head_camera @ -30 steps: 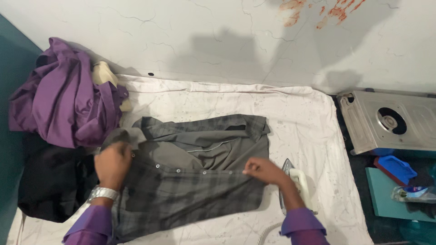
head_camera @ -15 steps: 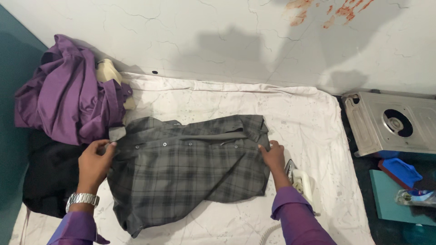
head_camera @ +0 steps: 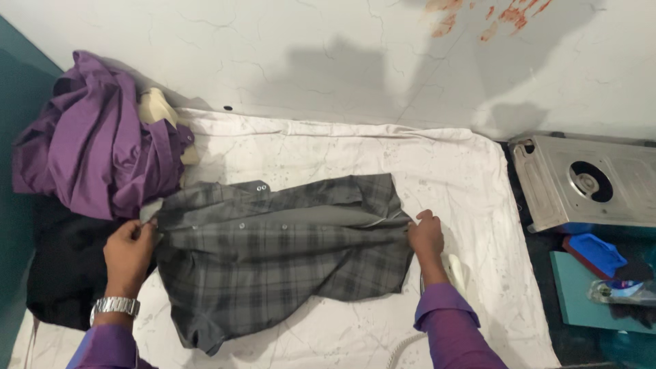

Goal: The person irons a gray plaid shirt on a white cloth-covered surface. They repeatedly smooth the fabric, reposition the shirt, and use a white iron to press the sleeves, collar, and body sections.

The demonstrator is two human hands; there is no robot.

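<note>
A grey plaid button shirt (head_camera: pixel 273 263) lies spread on a white speckled sheet (head_camera: pixel 355 157). My left hand (head_camera: pixel 128 253), with a silver wristwatch, pinches the shirt's left edge near the collar end. At the shirt's right edge my right hand (head_camera: pixel 426 238) grips the button placket. The cloth is pulled flat between both hands. Both my sleeves are purple.
A crumpled purple garment (head_camera: pixel 96 140) and a cream cloth (head_camera: pixel 156 108) are heaped at the left, over a black garment (head_camera: pixel 61 273). A white iron (head_camera: pixel 456 270) rests just behind my right forearm. A metal single-burner stove (head_camera: pixel 588 181) and a blue object (head_camera: pixel 593 251) sit right.
Both hands have moved outward and away from me, folding the plaid front panel over and stretching the shirt wide. The grey inner lining is now mostly covered.
</note>
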